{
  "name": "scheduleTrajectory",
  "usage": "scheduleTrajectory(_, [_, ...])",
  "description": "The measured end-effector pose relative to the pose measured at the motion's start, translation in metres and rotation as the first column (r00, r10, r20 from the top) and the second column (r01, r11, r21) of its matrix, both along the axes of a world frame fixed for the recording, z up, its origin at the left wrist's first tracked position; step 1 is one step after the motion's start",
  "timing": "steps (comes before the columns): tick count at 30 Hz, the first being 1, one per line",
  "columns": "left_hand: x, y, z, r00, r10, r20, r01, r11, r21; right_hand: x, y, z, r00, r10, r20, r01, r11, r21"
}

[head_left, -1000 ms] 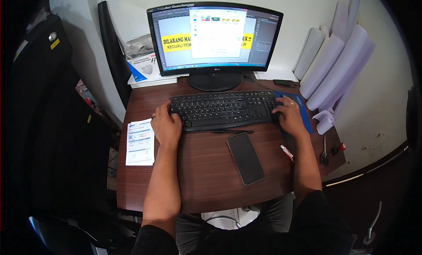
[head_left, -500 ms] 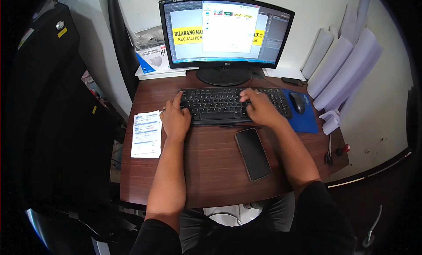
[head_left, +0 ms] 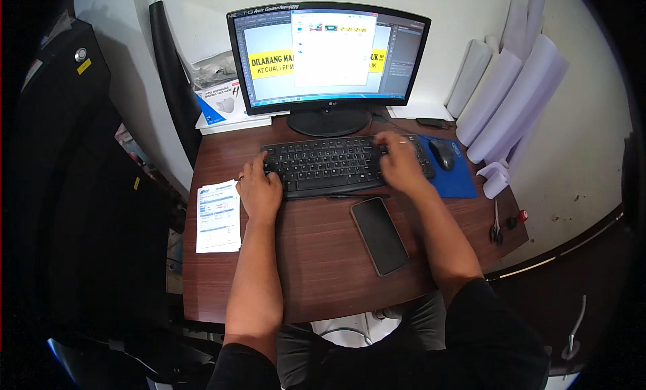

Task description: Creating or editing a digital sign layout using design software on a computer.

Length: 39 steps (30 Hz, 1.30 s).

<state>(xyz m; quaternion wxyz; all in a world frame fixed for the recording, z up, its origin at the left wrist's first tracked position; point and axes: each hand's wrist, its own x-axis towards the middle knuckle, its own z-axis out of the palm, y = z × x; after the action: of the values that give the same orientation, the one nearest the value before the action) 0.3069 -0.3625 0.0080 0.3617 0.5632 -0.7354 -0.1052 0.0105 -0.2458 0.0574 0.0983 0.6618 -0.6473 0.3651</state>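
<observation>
A black keyboard (head_left: 330,166) lies across the desk in front of the monitor. My left hand (head_left: 260,193) rests at its left end, fingers stretched out over the edge keys and nothing held. Over the right part of the keys is my right hand (head_left: 404,166), its thumb and forefinger apart and its fingertips blurred by motion. No object shows in it. The monitor (head_left: 330,67) displays a white window with small pictures over a yellow sign design. A dark smartphone (head_left: 380,236) lies face up below the keyboard, between my forearms.
Printed papers (head_left: 219,218) lie left of my left hand. A black mouse (head_left: 441,156) sits on a blue mouse pad (head_left: 457,181) at right. Scissors (head_left: 496,225) and a red-topped stamp (head_left: 522,216) lie near the right edge. White paper rolls (head_left: 494,107) lean on the wall.
The whole view has shifted, so the desk appears further left. My right hand has moved slightly right over the keys; my left hand stays at the keyboard's left end.
</observation>
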Motion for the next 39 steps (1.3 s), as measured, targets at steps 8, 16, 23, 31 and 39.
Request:
scheduleTrajectory(8, [-0.002, -0.001, 0.004, 0.971, -0.227, -0.079, 0.206, 0.955, -0.214, -0.065, 0.068, 0.002, 0.979, -0.191, -0.064, 0.201, 0.956, 0.215])
scheduleTrajectory(16, [-0.004, 0.005, 0.012, 0.950, -0.297, -0.100, 0.266, 0.932, -0.245, -0.118, 0.081, -0.003, 0.944, -0.318, -0.081, 0.322, 0.946, 0.031])
scheduleTrajectory(23, [-0.011, 0.010, 0.010, 0.963, -0.266, 0.047, 0.269, 0.934, -0.235, -0.215, 0.064, -0.053, 0.863, -0.470, 0.183, 0.482, 0.875, -0.028])
scheduleTrajectory(31, [-0.005, 0.007, 0.013, 0.956, -0.289, -0.055, 0.263, 0.924, -0.279, -0.168, 0.054, -0.041, 0.928, -0.360, 0.096, 0.366, 0.929, -0.052])
scheduleTrajectory(39, [-0.009, 0.005, 0.009, 0.949, -0.301, -0.095, 0.266, 0.924, -0.274, -0.172, 0.056, -0.047, 0.933, -0.359, -0.031, 0.357, 0.933, -0.049])
